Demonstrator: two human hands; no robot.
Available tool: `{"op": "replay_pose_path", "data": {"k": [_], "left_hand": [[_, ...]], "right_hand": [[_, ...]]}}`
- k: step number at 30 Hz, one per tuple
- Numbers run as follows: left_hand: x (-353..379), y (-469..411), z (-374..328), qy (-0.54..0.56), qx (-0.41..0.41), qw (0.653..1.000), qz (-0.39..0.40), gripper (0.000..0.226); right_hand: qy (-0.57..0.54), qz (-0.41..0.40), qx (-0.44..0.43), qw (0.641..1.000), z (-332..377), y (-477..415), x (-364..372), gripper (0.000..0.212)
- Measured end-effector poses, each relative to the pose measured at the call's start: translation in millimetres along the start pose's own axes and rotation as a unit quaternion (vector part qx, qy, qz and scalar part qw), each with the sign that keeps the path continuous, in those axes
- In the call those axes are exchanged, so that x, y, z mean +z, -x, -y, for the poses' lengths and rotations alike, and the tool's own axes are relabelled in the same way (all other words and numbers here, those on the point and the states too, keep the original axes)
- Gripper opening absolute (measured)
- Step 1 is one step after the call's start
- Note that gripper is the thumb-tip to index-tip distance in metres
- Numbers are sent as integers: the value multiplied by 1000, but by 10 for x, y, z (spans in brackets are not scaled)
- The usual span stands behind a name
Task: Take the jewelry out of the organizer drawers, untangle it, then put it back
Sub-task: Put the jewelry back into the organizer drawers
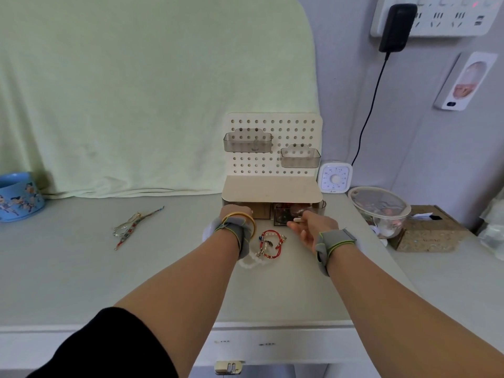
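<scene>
Head camera is looking down at a pale bench (81, 282), where both hands are reaching to the base of a cream pegboard organizer (271, 186) at centre frame. The left hand (236, 214) is resting against the organizer's left drawer front, its fingers hidden behind the wrist and a gold bangle (241, 218), so I cannot tell whether its grip is closed on anything. The right hand (305, 222) is stretching toward the pulled-out right drawer (283, 215), thumb and forefinger pinched together on a small pale piece — too small to name.

Judging by the layout, the task is partly along. A knot of red cord and pearl bracelets (268, 245) is lying just in front of the organizer, between the two wrists, and it appears still tangled. Another bundle of braided cords and a silvery chain (131, 227) is lying well apart at left of centre, also not clearly separated. Dark items are showing inside the open drawer, so emptying is probably unfinished — untangling and putting everything back are likely still to come.
</scene>
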State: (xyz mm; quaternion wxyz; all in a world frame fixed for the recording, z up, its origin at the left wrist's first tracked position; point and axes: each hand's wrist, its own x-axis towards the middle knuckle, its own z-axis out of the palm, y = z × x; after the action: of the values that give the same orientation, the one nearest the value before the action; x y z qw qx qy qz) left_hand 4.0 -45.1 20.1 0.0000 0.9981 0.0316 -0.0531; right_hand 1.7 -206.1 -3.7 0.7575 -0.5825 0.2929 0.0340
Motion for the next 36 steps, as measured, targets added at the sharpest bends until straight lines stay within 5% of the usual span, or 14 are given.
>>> {"op": "replay_pose_path", "data": {"k": [7, 10, 12, 14, 16, 20, 24, 28, 32, 36], "left_hand": [[102, -9, 31, 36, 32, 999, 7, 33], [85, 20, 21, 65, 23, 997, -23, 36], [91, 42, 10, 43, 34, 997, -45, 41], [98, 26, 8, 46, 32, 998, -43, 42], [110, 52, 17, 60, 25, 997, -29, 46], [144, 54, 56, 72, 15, 997, -14, 57], [218, 63, 129, 104, -1, 995, -4, 44], [236, 68, 101, 156, -46, 987, 0, 39], [603, -509, 104, 266, -126, 956, -5, 46], [382, -60, 197, 294, -115, 949, 23, 37]], "right_hand": [[6, -5, 12, 1000, -59, 229, -34, 17], [120, -56, -95, 987, -95, 304, -88, 26], [262, -132, -248, 923, -117, 324, -108, 31], [380, -183, -389, 819, -98, 330, -84, 24], [453, -143, -486, 733, -67, 290, -23, 20], [576, -67, -484, 656, -59, 119, 101, 30], [601, -76, -458, 651, -144, -5, 148, 33], [554, -80, -459, 690, -154, 48, 209, 28], [555, -59, -393, 731, -98, -63, 322, 46], [573, -44, -350, 740, -37, -144, 430, 52]]}}
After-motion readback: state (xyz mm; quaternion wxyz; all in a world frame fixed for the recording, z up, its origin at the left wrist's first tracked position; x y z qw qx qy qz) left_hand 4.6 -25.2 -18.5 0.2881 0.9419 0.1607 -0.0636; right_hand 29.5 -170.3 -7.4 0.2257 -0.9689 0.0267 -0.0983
